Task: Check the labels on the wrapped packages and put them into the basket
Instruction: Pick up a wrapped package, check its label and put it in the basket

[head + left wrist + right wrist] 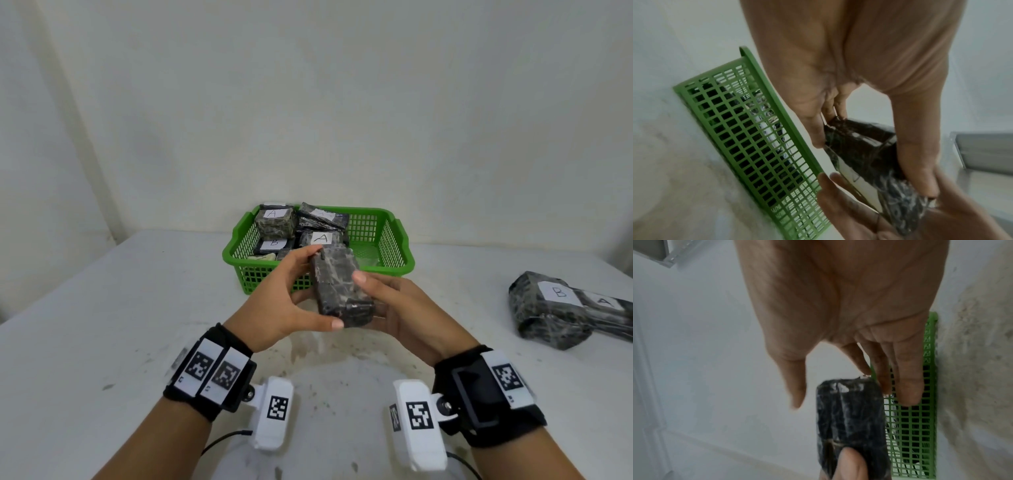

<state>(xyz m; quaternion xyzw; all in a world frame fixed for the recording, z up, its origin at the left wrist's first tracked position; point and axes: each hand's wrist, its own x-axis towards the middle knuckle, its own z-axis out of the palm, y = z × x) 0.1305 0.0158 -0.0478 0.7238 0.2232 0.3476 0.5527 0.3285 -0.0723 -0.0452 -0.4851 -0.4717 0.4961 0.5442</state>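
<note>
A dark wrapped package [337, 291] is held in both hands just in front of the green basket [394, 270], above the table. My left hand [325, 286] grips it end to end, thumb at the near end and fingers at the far end. My right hand [376, 298] holds its right side, thumb on the top face and fingers underneath. The face turned up shows no label. In the left wrist view a white label [857, 175] sits on the package's [863, 146] underside. The basket holds several packages marked A or B.
Two more wrapped packages lie on the table at the right, one marked B [551, 308] and one marked A [613, 311]. The basket's right half [368, 253] shows bare floor. A wall stands close behind the basket.
</note>
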